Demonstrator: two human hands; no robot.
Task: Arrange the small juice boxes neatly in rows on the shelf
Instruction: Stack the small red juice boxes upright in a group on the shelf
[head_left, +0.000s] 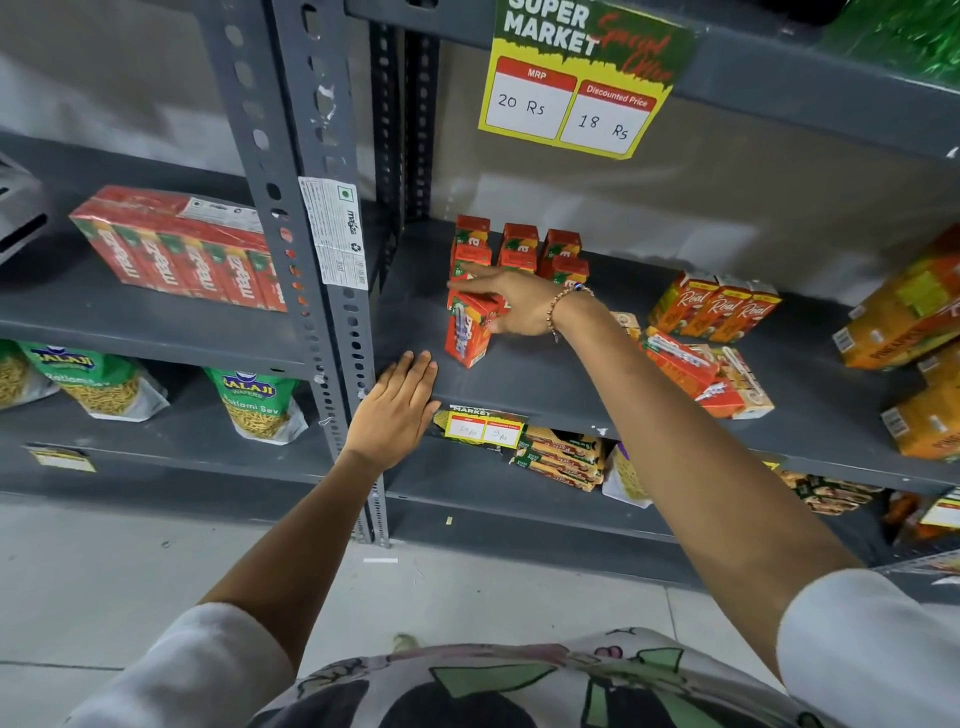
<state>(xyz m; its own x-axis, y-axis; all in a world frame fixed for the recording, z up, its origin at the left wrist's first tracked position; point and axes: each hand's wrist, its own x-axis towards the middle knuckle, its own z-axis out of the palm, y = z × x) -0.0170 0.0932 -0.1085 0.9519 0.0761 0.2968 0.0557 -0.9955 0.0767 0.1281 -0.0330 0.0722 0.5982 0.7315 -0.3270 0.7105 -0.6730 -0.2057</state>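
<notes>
On the grey metal shelf (545, 379), several small red juice boxes (519, 244) stand upright in rows near the back left. My right hand (514, 301) rests on top of a red juice box (467, 332) that stands in front of those rows, fingers wrapped over it. My left hand (400, 405) lies flat and open on the shelf's front edge, left of that box, holding nothing. Two or three more small boxes (701, 374) lie tipped over on the shelf to the right of my right forearm.
Three orange Real juice cartons (717, 306) stand right of centre. Larger orange packs (904, 322) sit at the far right. A wrapped Maaza multipack (176, 249) lies on the left shelf behind the upright post (332, 312). Snack bags (260, 405) fill the lower shelves. A price sign (576, 88) hangs above.
</notes>
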